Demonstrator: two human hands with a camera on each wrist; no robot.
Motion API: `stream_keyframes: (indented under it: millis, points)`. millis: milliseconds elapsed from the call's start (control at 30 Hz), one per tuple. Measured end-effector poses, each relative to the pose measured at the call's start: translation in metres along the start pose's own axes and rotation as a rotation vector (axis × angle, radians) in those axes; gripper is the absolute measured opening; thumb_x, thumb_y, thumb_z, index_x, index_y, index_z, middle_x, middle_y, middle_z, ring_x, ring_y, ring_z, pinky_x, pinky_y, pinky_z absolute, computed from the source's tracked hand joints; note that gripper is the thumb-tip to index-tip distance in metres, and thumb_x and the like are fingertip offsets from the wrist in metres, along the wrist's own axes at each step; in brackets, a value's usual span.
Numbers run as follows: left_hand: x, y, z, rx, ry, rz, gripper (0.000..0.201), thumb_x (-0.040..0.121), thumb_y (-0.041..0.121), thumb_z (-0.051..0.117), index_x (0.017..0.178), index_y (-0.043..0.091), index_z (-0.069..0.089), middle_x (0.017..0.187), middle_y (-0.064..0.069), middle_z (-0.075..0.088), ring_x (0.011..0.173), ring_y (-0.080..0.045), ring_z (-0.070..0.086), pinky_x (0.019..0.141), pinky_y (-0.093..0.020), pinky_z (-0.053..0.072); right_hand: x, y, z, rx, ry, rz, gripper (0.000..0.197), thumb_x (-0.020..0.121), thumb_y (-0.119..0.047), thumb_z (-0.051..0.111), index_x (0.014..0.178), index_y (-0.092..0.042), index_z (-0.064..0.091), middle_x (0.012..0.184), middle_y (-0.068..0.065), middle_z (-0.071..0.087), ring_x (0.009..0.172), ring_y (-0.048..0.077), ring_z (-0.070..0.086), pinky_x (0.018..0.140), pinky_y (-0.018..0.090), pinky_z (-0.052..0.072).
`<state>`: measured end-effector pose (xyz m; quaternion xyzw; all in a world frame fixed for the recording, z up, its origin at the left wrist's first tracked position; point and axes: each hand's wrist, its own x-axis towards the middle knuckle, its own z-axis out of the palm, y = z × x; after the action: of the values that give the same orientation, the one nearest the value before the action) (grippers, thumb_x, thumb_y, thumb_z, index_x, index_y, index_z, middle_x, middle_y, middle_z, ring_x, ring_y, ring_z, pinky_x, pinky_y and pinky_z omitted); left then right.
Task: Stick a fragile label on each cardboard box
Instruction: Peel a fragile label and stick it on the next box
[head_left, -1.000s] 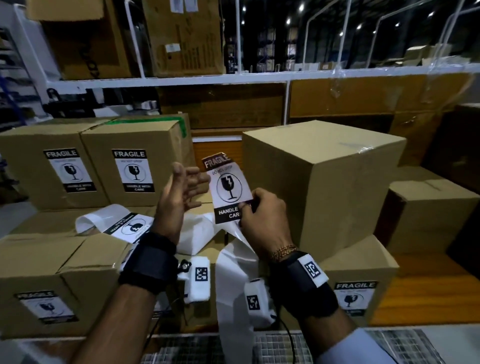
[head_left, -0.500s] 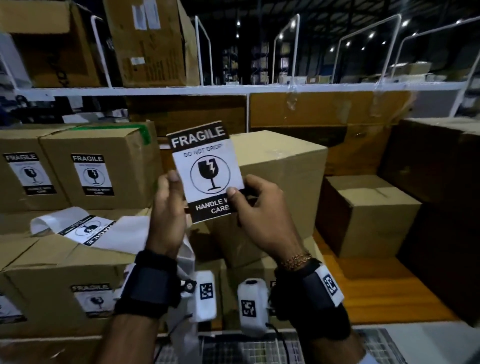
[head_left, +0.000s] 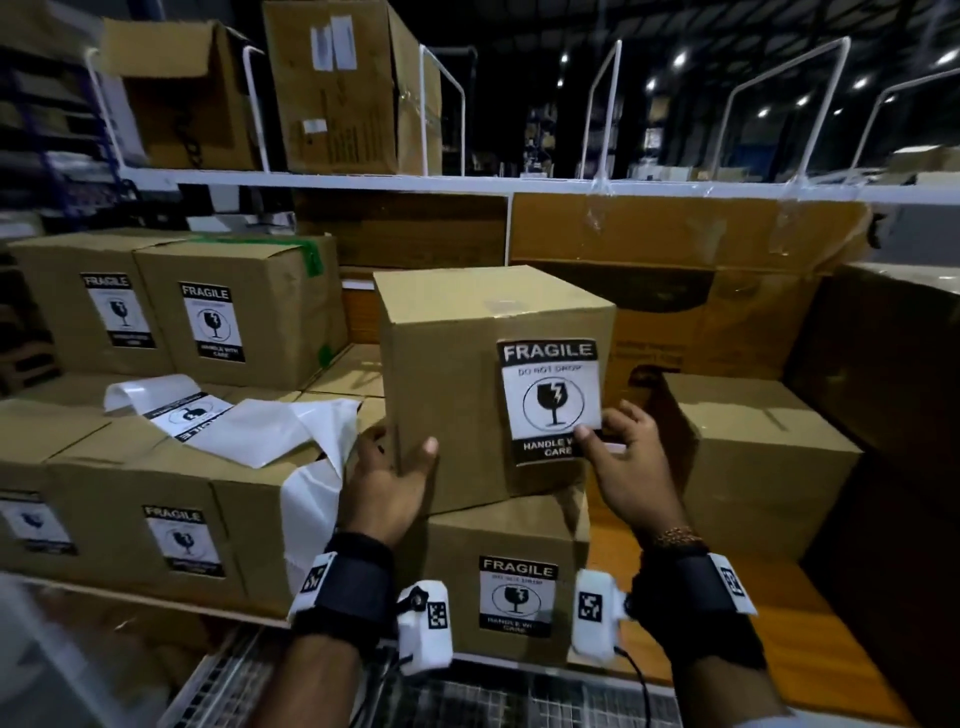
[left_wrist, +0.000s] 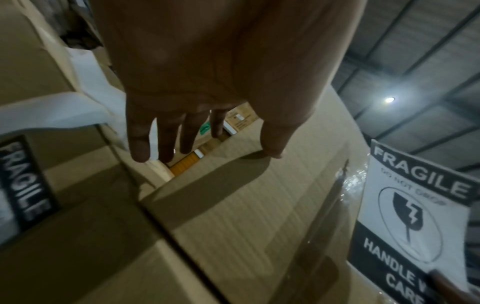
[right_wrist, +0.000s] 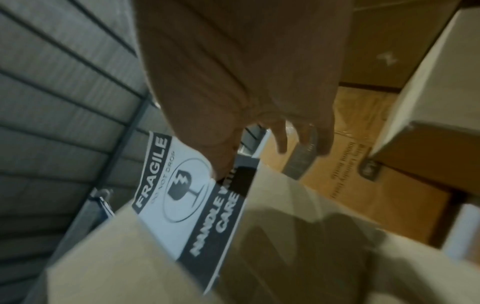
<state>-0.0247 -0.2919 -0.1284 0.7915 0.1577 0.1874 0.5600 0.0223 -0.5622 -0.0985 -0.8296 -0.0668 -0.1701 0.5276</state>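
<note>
Here my right hand (head_left: 631, 467) pinches the lower right edge of a label (head_left: 549, 400) against the front of the top box (head_left: 447, 374), thumb over the word after "HANDLE". It reads "FRAGILE", "DO NOT DROP", "HANDLE W… CARE" round a cracked goblet. My left hand (head_left: 387, 480) braces the box's near left corner, fingers straight, thumb on the front face. This box sits on a lower box (head_left: 509, 540) bearing the same label. Three labelled boxes stand to the left, and white backing strip (head_left: 270, 431) lies across them.
</note>
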Motion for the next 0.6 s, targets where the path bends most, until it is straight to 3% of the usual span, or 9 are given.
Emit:
stream_keyframes:
  millis: [67,133,200,267,300,367,433,500,600]
  points:
    - [-0.002,-0.006,0.006,0.042,0.024,-0.055,0.102,0.061,0.097,0.049,0.142,0.035,0.039,0.138,0.003,0.061,0.126,-0.026,0.058,0.109,-0.050,0.046,0.000,0.010,0.004,-0.030,-0.135,0.023,0.044,0.100,-0.035,0.066,0.136,-0.010,0.065,0.164,0.004,0.031,0.150,0.017,0.029,0.109,0.027,0.029]
    - [-0.008,-0.001,0.009,0.057,0.046,-0.052,0.094,0.066,0.096,0.044,0.138,0.036,0.044,0.133,0.003,0.065,0.123,-0.026,0.060,0.108,-0.049,0.047,-0.002,0.015,0.007,-0.038,-0.211,0.021,0.048,0.099,-0.036,0.068,0.138,-0.009,0.063,0.167,0.003,0.026,0.155,0.022,0.022,0.117,0.033,0.026]
    - [-0.013,0.015,0.010,0.048,0.064,-0.019,0.075,0.083,0.084,0.046,0.138,0.033,0.048,0.129,0.003,0.066,0.120,-0.024,0.062,0.107,-0.043,0.048,-0.002,0.013,0.007,-0.010,-0.201,-0.007,0.049,0.097,-0.037,0.069,0.138,-0.011,0.063,0.170,0.000,0.020,0.155,0.022,0.020,0.122,0.041,0.028]
    - [-0.014,0.031,0.008,0.009,0.090,0.029,0.054,0.100,0.060,0.051,0.141,0.026,0.051,0.129,0.002,0.066,0.118,-0.021,0.061,0.101,-0.036,0.047,0.001,0.006,0.001,-0.005,-0.156,-0.088,0.045,0.096,-0.038,0.070,0.133,-0.013,0.067,0.170,-0.005,0.019,0.154,0.018,0.020,0.123,0.043,0.028]
    - [-0.012,0.038,0.006,0.000,0.104,0.063,0.052,0.100,0.057,0.052,0.142,0.025,0.051,0.131,0.002,0.065,0.119,-0.021,0.061,0.101,-0.037,0.048,0.004,0.001,-0.002,0.001,-0.127,-0.139,0.043,0.096,-0.038,0.070,0.130,-0.013,0.068,0.170,-0.008,0.019,0.153,0.015,0.020,0.121,0.038,0.030]
    - [-0.009,0.052,0.000,-0.018,0.132,0.140,0.060,0.094,0.069,0.052,0.140,0.031,0.051,0.132,0.004,0.064,0.120,-0.022,0.062,0.101,-0.042,0.053,0.011,-0.017,-0.012,0.077,-0.102,-0.204,0.040,0.095,-0.037,0.071,0.128,-0.015,0.069,0.169,-0.014,0.019,0.150,0.009,0.019,0.114,0.031,0.041]
    - [-0.009,0.070,-0.006,-0.049,0.141,0.204,0.050,0.098,0.064,0.050,0.137,0.033,0.051,0.130,0.006,0.063,0.114,-0.013,0.062,0.091,-0.026,0.054,0.021,-0.038,-0.022,0.149,-0.087,-0.279,0.035,0.094,-0.036,0.072,0.124,-0.019,0.071,0.168,-0.017,0.019,0.152,0.013,0.019,0.114,0.040,0.041]
    - [-0.012,0.093,-0.012,-0.119,0.148,0.241,0.043,0.104,0.049,0.048,0.142,0.029,0.048,0.127,0.010,0.060,0.106,0.002,0.058,0.072,-0.003,0.045,0.028,-0.063,-0.033,0.118,-0.049,-0.355,0.028,0.094,-0.036,0.072,0.118,-0.021,0.074,0.169,-0.015,0.018,0.151,0.012,0.016,0.111,0.038,0.030]
    - [-0.015,0.122,-0.022,-0.198,0.155,0.301,0.047,0.104,0.045,0.050,0.147,0.026,0.043,0.125,0.016,0.059,0.107,0.008,0.056,0.067,0.003,0.042,0.038,-0.101,-0.047,0.104,-0.011,-0.451,0.022,0.095,-0.037,0.072,0.114,-0.027,0.072,0.170,-0.009,0.020,0.151,0.014,0.015,0.111,0.036,0.022]
